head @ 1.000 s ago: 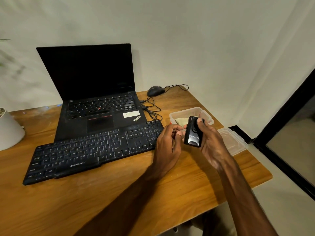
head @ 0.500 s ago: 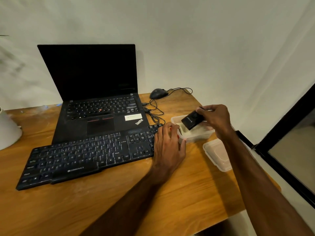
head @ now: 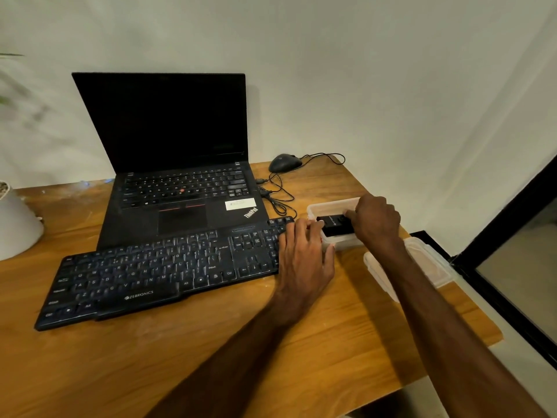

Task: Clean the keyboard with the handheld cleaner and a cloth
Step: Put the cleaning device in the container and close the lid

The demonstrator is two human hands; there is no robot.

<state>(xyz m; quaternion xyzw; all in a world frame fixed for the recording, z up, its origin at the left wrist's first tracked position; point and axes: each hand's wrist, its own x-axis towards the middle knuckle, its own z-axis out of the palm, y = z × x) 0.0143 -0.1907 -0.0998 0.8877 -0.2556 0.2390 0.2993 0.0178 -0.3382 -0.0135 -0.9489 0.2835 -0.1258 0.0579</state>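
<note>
A black keyboard (head: 156,273) lies on the wooden desk (head: 271,342) in front of an open laptop. To its right stands a clear plastic container (head: 319,208). My right hand (head: 375,221) holds the small black handheld cleaner (head: 333,226) flat inside the container, fingers curled over its right end. My left hand (head: 304,260) rests at the keyboard's right end, its fingertips and thumb touching the container's near-left wall. The cloth is hidden under the cleaner.
The black laptop (head: 180,176) stands open behind the keyboard. A wired mouse (head: 284,162) and its cables lie at the back right. The container's clear lid (head: 428,263) lies near the desk's right edge. A white pot (head: 16,227) sits at far left.
My right hand carried the cleaner from in front of me to the container and lowered it inside. My left hand let go of the cleaner and came to rest against the container.
</note>
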